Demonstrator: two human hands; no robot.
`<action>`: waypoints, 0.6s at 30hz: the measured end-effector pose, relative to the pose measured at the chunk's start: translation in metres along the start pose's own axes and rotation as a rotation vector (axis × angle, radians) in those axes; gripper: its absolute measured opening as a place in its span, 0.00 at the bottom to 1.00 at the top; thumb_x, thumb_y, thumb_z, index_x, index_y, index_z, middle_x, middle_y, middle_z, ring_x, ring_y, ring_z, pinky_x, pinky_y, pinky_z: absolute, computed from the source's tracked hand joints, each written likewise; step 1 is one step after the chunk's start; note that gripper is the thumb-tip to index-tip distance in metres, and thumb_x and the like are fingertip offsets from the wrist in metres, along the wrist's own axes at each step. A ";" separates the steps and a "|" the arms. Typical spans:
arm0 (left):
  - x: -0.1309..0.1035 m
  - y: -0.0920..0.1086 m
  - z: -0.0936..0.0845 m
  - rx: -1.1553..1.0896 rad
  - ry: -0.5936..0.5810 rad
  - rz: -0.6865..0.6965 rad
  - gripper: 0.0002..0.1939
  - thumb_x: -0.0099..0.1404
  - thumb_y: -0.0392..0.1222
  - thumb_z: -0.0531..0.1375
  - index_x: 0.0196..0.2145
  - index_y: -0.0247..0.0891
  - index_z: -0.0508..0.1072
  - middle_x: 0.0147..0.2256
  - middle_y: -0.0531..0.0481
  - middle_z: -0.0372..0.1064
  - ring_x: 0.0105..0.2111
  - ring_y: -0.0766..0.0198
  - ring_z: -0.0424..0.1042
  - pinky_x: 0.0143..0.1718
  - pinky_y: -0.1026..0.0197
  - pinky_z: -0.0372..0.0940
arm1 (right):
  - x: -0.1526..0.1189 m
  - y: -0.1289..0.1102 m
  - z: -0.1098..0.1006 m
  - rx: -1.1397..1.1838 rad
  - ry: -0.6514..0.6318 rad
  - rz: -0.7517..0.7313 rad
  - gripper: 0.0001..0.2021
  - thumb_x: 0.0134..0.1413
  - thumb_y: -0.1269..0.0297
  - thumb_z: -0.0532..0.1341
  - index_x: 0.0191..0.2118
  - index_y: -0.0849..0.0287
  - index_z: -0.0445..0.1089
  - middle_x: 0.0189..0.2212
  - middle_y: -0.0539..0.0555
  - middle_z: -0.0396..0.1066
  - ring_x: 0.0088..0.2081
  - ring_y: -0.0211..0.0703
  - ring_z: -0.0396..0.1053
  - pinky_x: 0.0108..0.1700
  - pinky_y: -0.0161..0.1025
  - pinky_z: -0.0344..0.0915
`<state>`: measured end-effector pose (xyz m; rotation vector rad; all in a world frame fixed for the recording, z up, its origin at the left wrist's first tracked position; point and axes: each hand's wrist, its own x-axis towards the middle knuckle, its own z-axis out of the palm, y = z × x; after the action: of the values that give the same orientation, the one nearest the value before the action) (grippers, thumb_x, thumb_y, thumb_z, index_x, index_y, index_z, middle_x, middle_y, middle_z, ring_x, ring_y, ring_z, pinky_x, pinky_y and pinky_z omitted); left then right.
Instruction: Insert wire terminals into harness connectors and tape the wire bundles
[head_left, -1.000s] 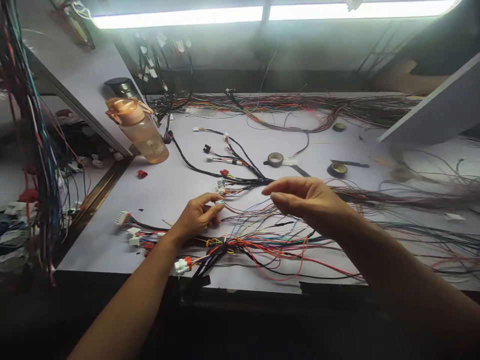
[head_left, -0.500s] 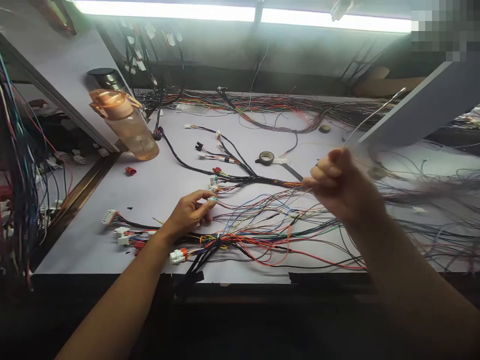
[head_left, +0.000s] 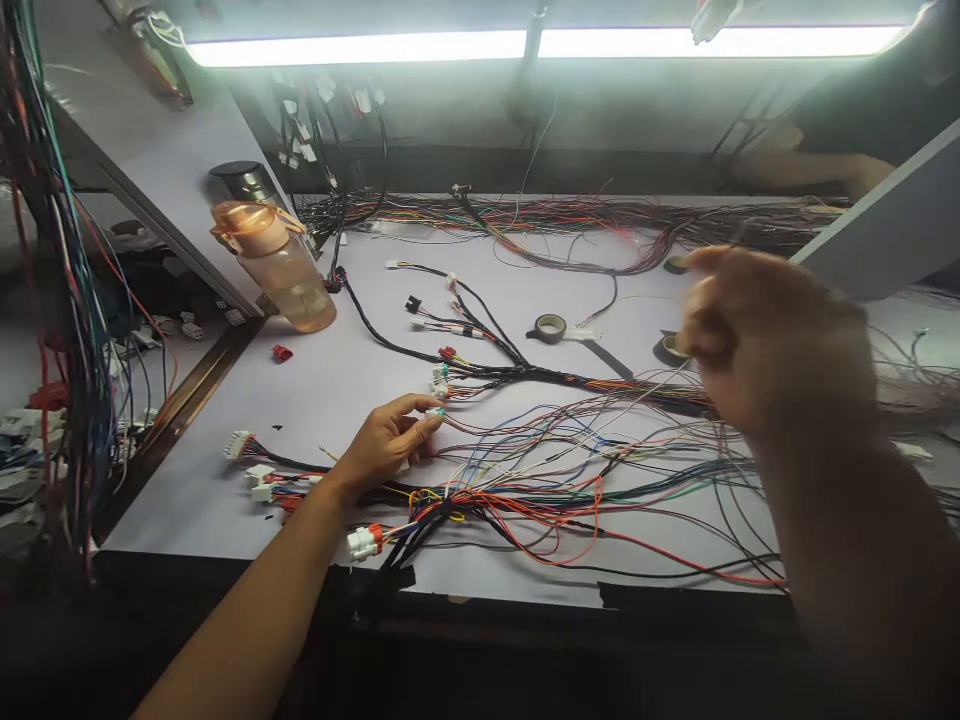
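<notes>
Two bare hands are over a white worktop (head_left: 360,365): the left hand (head_left: 390,440) pinches a small white-and-teal wire connector (head_left: 434,412) between thumb and fingers, while the right hand (head_left: 772,340), blurred and apparently raised, is curled into a fist with a thin pale wire (head_left: 637,400) running down and leftward from its underside. How firmly that fist grips cannot be told. The connector sits on the near side of the black-taped harness (head_left: 540,374), just beside a cluster of plugs (head_left: 439,380), with thin wires trailing off to the right. The likeliest trouble looks to be a snag: the pale wire crosses a spread of loose coloured wires (head_left: 540,490), so a brisk pull could catch on them, knot the strands or work one out of its plug. Should the left pinch slacken, so small a connector might twist or slip among its neighbours. A wide swing of the right hand could also knock the black tape roll (head_left: 666,348) that shows just beside it. As for writing, no brand or label can be read: the orange-lidded bottle (head_left: 289,285) shows no legible mark, and the plugs are too small to tell
</notes>
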<state>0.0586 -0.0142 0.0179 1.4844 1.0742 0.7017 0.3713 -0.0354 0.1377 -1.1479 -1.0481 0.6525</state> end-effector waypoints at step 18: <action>0.005 0.003 -0.002 -0.219 0.040 -0.045 0.12 0.59 0.41 0.66 0.41 0.38 0.77 0.29 0.51 0.73 0.25 0.71 0.69 0.26 0.69 0.64 | -0.045 0.099 0.088 -0.299 -0.784 0.060 0.09 0.56 0.65 0.60 0.36 0.59 0.77 0.31 0.51 0.77 0.29 0.36 0.70 0.32 0.34 0.64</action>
<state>0.0592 -0.0081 0.0202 1.2598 1.0226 0.7936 0.2820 -0.0066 0.0340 -1.2028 -1.8249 1.0613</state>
